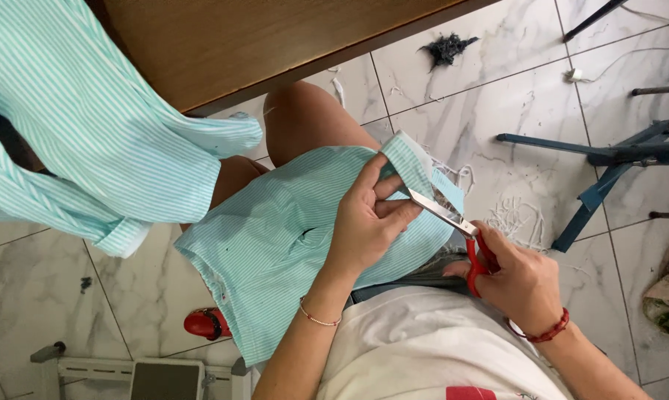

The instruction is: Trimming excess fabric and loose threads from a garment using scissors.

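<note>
Marble tile floor (497, 96) here; our left hand (368, 218) pinches the striped shirt (275, 237), right hand (519, 278) grips red scissors (456, 230), blades at the cuff.

This looks like a small tailoring or garment workshop, possibly run from a home. The floor (497, 96) is white marble-patterned tile littered with thread clippings (516, 215) and a dark tuft of lint (447, 49), the kind of waste that sewing leaves behind. A brown wooden table (260, 37) carries a striped mint-green and white garment (82, 126) that hangs over its edge. A second piece of the same striped cloth (275, 244) lies across the person's lap, with red-handled scissors (460, 233) at its edge. Blue metal furniture legs (608, 159) stand on the tiles nearby.
</note>
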